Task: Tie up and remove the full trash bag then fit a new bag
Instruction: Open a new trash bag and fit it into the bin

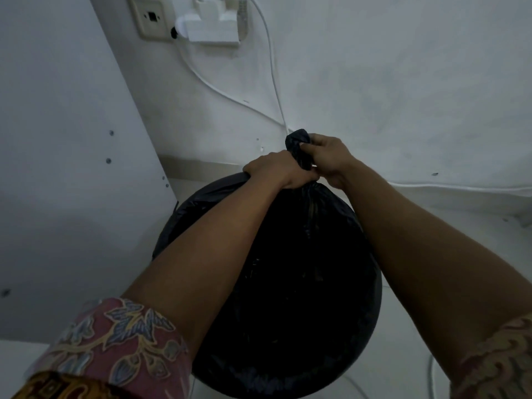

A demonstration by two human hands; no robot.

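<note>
Here, both hands, left (277, 169) and right (328, 159), clenched tight around the black trash bag's (288, 283) gathered neck (300, 148).

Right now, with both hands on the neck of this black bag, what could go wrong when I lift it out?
1. The trash bag bulges full, and the left hand and right hand grip only its twisted neck; the thin plastic could stretch or tear there.
2. No finished knot is visible, so the neck might slip open.
3. White cables hang just behind the bag; lifting could snag them.
</note>
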